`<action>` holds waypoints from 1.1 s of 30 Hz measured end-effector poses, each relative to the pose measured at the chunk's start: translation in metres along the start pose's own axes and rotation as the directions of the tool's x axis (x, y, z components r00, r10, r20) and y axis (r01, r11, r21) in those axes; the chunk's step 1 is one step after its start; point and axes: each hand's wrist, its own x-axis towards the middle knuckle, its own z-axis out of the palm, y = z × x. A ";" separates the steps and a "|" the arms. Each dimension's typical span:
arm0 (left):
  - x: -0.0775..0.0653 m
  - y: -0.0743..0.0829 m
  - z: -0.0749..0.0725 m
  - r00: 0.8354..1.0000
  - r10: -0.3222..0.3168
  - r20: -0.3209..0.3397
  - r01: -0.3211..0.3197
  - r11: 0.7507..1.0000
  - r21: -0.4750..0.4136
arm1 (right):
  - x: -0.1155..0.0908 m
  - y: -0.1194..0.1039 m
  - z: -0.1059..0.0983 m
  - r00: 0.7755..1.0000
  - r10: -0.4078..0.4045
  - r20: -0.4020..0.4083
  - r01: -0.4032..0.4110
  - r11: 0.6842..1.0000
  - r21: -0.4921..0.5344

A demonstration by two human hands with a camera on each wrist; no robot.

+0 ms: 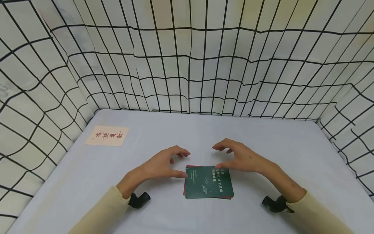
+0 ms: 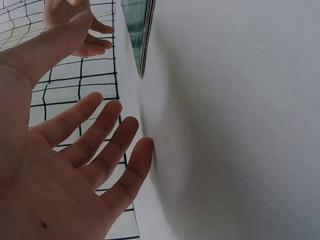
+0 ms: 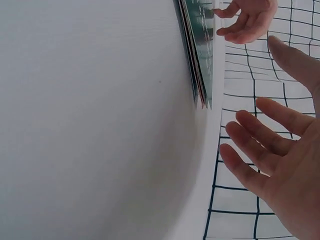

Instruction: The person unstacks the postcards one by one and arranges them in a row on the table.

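At the lower centre of the head view, a neat stack of thin rectangular cards (image 1: 201, 182), dark green on top with white printed characters and small planet drawings, lies flat on the white cloth-covered counter (image 1: 160, 130). Slivers of red show along its upper, left and lower right edges. Just left of it, the person's bare left hand (image 1: 166, 164) holds nothing, its fingers spread apart and gently bent; its thumb tip reaches the stack's upper left edge, though contact cannot be told. Right of and above the stack, the bare right hand (image 1: 242, 158) is likewise without a grip, fingers apart from the thumb, whose tip overlaps the upper edge of the top card. Both wrist views show the fingers loosely fanned, with the stack seen edge-on in layers near the top of the frame. Further left in the head view lies a pale peach paper card (image 1: 108, 136) with reddish handwritten-looking characters. Black grid netting (image 1: 190, 58) fills the upper frame before whitish walls (image 1: 181, 70).
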 end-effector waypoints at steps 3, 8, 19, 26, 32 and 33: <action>0.002 0.002 0.001 0.999 0.015 0.034 -0.016 1.000 0.011 | -0.003 0.002 -0.002 0.999 -0.003 0.037 0.003 1.000 -0.004; 0.007 0.005 0.004 0.994 0.046 0.095 -0.048 0.999 0.020 | -0.007 0.003 0.000 0.994 -0.026 0.103 0.026 1.000 -0.005; 0.009 0.006 0.011 0.982 0.097 0.164 -0.118 0.985 0.123 | -0.014 -0.005 0.013 0.981 0.049 0.188 -0.022 0.990 -0.142; 0.008 0.009 0.015 0.981 0.082 0.175 -0.117 0.973 0.199 | -0.017 -0.010 0.018 0.979 0.047 0.200 0.002 0.972 -0.236; 0.008 0.011 0.017 0.979 0.103 0.176 -0.143 0.962 0.233 | -0.019 -0.010 0.021 0.982 -0.008 0.191 0.068 0.949 -0.308; 0.008 0.011 0.017 0.979 0.105 0.177 -0.146 0.961 0.236 | -0.019 -0.009 0.021 0.982 -0.017 0.190 0.078 0.946 -0.316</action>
